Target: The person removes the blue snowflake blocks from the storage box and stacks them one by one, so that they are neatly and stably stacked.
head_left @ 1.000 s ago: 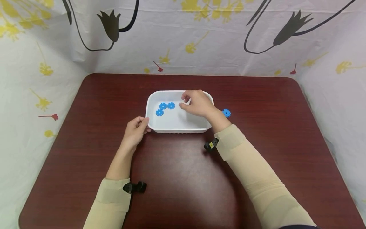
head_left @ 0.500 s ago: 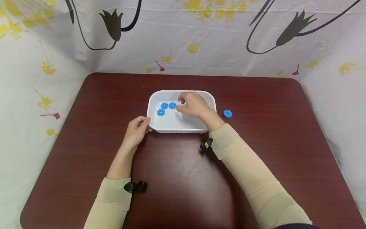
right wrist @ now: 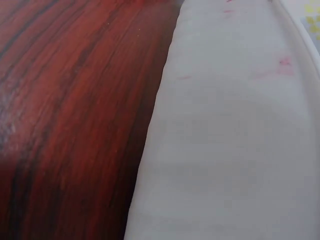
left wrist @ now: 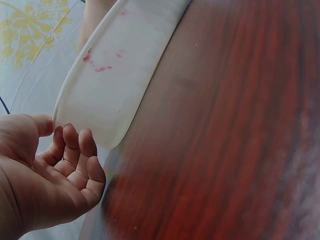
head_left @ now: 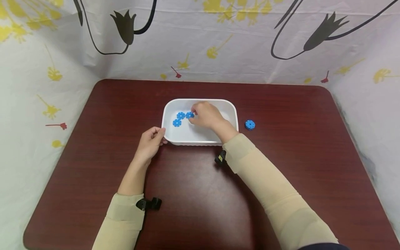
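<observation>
A white plastic tray [head_left: 200,143] stands on the table with three small blue notched discs inside it, toward its left. My left hand [head_left: 149,143] pinches the tray's near left corner. In the left wrist view that thumb is at the tray's rim [left wrist: 64,90] and the fingers curl beneath it. Over the tray's middle, my right hand [head_left: 206,116] has its thumb and index fingertips right at the rightmost blue notched disc [head_left: 189,115]; I cannot tell whether they pinch it. The right wrist view shows the tray's outer wall [right wrist: 225,140], with no hand in sight.
Outside the tray, close to its right side, a short stack of blue notched discs [head_left: 250,124] sits on the dark red wooden table [head_left: 287,146]. A patterned white cloth [head_left: 200,59] hangs behind the table's far edge. Both forearms reach in from the near side.
My right hand has moved left inside the tray, from a spot right of the discs to the rightmost one. The left hand keeps its place at the tray's corner.
</observation>
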A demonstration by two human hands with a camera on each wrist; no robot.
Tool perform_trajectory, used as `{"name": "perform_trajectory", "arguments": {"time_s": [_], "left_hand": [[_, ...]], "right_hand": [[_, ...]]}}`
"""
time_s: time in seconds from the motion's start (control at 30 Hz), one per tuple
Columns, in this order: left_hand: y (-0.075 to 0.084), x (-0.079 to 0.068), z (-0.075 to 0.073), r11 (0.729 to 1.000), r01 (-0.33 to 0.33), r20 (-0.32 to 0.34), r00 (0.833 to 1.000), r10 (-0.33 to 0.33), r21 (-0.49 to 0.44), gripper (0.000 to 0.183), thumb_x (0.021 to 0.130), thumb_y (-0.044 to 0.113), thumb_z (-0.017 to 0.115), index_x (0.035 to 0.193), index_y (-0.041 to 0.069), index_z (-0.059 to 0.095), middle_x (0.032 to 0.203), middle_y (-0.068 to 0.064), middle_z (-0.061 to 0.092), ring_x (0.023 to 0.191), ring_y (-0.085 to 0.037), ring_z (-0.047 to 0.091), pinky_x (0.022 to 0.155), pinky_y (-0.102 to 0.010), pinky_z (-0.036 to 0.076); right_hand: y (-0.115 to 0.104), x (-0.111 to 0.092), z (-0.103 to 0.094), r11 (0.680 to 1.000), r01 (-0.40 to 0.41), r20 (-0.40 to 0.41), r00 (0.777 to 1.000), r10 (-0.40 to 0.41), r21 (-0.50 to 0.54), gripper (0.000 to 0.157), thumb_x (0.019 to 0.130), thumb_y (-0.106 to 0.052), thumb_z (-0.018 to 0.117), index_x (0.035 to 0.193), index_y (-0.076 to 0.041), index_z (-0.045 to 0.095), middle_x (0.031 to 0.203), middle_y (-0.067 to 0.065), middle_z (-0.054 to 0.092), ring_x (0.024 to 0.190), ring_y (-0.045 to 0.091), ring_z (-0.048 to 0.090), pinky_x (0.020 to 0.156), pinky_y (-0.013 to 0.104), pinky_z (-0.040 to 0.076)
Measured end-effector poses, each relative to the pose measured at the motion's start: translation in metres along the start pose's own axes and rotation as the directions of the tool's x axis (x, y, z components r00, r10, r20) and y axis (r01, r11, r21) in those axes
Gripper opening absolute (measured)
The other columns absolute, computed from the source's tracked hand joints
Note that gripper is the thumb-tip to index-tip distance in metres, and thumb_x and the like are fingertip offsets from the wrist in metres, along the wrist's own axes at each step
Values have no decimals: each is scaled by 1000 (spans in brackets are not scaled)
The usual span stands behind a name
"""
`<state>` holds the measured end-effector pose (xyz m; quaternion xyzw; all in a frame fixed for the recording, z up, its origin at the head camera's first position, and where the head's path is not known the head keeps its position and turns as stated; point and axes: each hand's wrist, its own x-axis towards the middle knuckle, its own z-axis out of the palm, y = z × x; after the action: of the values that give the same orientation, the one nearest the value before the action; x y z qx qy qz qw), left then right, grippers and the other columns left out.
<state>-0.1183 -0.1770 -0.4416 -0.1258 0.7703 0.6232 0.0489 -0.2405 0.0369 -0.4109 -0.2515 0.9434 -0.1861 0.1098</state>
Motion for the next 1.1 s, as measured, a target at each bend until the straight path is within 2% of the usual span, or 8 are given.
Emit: {"name": "perform_trajectory", "arguments": {"time_s": [0.17,0.4,0.67,0.87,1.1], "left_hand": [[0,-1,-1,1000,-1,2,1000,1,-4,34,105,24,57,105,-9,62,79,-5,64,74,-13,63,74,-26,51],[0,0,-2,1000,-2,5,1000,2,-8,33,105,23,56,105,-9,62,79,-6,64,74,-14,63,73,-25,51],[0,0,-2,1000,-4,12,1000,4,-20,31,105,23,57,104,-8,63,79,-7,65,73,-14,63,72,-25,51],[0,-1,-2,1000,-2,10,1000,3,-24,31,105,22,57,103,-8,63,78,-7,64,72,-13,62,72,-25,51],[0,0,-2,1000,3,9,1000,-3,-17,32,105,23,56,104,-8,63,81,-10,65,73,-14,63,73,-25,51]], "right_hand": [[-4,4,0,999,-9,8,1000,9,-33,37,90,-29,74,115,-3,69,102,8,68,96,25,60,90,40,49],[-8,9,2,998,-17,41,999,20,-68,37,92,-29,72,117,-3,68,112,10,69,102,26,61,95,41,49],[-8,12,6,995,-15,66,998,21,-98,24,93,-26,72,102,-5,68,97,9,64,92,24,54,89,40,48],[-5,11,9,996,-13,81,996,21,-93,33,93,-27,72,118,-5,69,103,8,67,99,24,56,96,40,47],[-3,12,10,997,-19,103,994,27,-78,36,91,-32,74,117,-8,69,103,7,66,99,24,55,96,39,47]]}}
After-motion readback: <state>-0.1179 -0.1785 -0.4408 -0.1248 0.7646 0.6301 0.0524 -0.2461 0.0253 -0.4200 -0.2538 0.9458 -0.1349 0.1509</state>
